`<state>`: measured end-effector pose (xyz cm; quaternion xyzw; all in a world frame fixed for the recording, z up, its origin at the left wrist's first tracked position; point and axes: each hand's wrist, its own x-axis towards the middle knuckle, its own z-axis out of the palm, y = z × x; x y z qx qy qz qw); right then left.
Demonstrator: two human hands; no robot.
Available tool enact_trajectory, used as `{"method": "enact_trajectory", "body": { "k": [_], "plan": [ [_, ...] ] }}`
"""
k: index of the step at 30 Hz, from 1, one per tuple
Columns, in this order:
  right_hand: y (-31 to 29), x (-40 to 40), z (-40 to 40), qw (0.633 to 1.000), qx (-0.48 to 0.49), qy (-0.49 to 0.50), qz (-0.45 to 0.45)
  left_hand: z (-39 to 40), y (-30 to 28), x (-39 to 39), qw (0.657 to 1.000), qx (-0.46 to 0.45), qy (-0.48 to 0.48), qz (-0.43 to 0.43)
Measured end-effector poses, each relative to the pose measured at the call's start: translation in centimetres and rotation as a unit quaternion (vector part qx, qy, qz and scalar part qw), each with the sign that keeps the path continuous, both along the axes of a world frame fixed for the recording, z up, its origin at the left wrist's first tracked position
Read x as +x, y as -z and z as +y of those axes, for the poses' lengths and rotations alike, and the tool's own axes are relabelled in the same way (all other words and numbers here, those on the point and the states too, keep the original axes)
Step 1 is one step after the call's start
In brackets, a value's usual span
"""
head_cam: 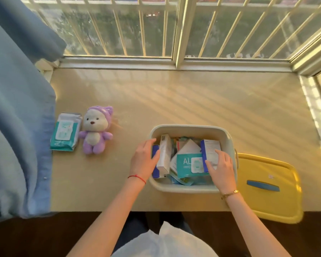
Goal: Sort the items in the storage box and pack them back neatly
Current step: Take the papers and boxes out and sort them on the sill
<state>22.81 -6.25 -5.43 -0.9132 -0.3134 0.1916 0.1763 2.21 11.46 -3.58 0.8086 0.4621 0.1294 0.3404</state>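
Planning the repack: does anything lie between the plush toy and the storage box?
Nothing visible does. The plush toy lies left of the storage box, with bare tabletop between them; only the left hand rests at the box's left rim.
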Motion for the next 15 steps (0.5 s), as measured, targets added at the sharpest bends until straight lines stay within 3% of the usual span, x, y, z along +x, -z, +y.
{"method": "enact_trajectory", "body": {
  "k": [7,11,15],
  "plan": [
    [3.7,2.6,0.8,0.994,-0.070,0.021,0.075,-2.9,4.1,5.0,0.987,-0.074,-0.004,0.139],
    [5.0,2.7,1.2,0.993,-0.094,0.010,0.068,-3.6,5.7,6.4,0.975,-0.070,-0.023,0.212],
    [5.6,2.2,1.3,0.993,-0.099,-0.014,0.057,-3.8,6.0,6.7,0.969,-0.072,-0.047,0.232]
  ]
}}
